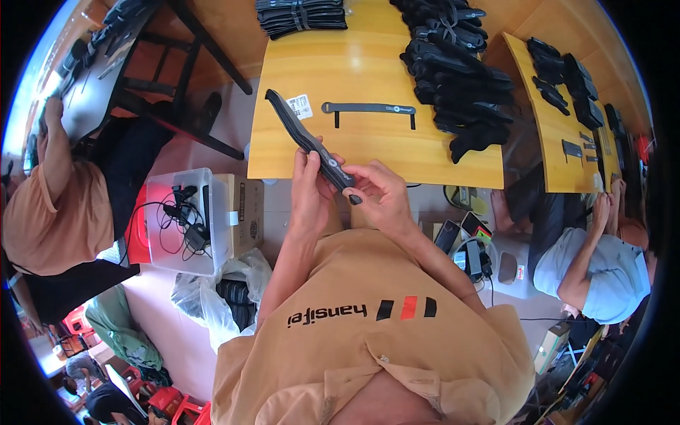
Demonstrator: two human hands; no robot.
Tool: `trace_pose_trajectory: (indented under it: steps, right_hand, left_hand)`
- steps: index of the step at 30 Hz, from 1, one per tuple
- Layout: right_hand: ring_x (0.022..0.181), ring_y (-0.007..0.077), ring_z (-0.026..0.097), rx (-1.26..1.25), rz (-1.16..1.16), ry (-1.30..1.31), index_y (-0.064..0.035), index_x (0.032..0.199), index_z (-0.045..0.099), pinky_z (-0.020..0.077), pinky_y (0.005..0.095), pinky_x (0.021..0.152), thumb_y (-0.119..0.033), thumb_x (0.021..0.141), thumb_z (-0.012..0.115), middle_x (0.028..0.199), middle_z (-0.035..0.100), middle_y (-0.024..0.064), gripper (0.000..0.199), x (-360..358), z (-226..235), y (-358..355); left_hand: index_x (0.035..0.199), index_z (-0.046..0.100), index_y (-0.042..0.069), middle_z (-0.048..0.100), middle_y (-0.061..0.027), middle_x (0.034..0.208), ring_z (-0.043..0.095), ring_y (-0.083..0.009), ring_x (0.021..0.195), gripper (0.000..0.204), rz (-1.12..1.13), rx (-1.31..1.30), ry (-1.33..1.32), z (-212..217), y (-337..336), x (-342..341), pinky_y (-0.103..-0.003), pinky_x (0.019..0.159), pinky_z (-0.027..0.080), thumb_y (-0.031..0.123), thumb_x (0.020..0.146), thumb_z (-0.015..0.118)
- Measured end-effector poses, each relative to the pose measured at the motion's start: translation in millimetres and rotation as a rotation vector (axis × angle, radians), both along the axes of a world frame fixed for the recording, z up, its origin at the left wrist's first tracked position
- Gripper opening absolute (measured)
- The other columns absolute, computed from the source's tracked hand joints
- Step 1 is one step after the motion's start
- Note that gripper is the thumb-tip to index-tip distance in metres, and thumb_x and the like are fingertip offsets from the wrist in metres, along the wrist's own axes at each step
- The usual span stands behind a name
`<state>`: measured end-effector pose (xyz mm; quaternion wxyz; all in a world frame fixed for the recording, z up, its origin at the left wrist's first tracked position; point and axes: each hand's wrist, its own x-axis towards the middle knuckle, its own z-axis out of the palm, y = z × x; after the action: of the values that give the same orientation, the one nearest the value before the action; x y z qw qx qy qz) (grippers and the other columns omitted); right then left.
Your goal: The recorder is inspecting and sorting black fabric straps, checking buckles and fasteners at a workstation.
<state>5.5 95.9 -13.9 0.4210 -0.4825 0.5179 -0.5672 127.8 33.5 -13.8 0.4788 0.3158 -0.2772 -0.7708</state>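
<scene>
My left hand is closed around a thin stack of dark grey straps. The stack is held tilted, its far end over the table's near-left part and its near end toward my body. At that near end, the thumb and fingers of my right hand pinch the straps. A small pale round mark shows on the upper face, and a dark tip sticks out below my right fingers. Beyond my hands, a single grey strap with two short black tabs lies flat on the yellow table. A white printed label lies partly beside the held stack.
A tied stack of dark straps sits at the table's far left, and a long heap of black bundles lines its right side. Left of me stands a clear bin with cables, beside a cardboard box. People work at tables on both sides.
</scene>
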Motion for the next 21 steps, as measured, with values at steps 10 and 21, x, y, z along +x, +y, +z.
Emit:
trace_pose_trajectory:
  steps: [10,21]
  right_hand:
    - [0.073,0.0122,0.061,-0.174,-0.044,-0.032,0.0004,0.098,0.067,0.0515,0.022,0.063,0.009,0.075,0.064,0.085,0.06,0.0086,0.024,-13.3,-3.7,-1.8]
    - [0.062,0.0184,0.062,-0.184,-0.101,0.329,0.0031,0.084,0.065,0.0511,0.0254,0.056,0.006,0.073,0.065,0.074,0.062,0.0106,0.012,-16.1,12.0,2.0]
  left_hand:
    - [0.108,0.053,-0.002,0.062,-0.0061,0.089,0.062,-0.0108,0.077,0.026,-0.073,-0.035,-0.139,4.8,6.0,8.1,-0.025,0.067,0.054,0.008,0.086,0.061]
    - [0.1,0.054,-0.001,0.062,-0.0049,0.084,0.061,-0.0091,0.073,0.025,-0.022,-0.128,-0.317,8.5,10.0,-0.4,-0.022,0.062,0.054,0.008,0.08,0.068]
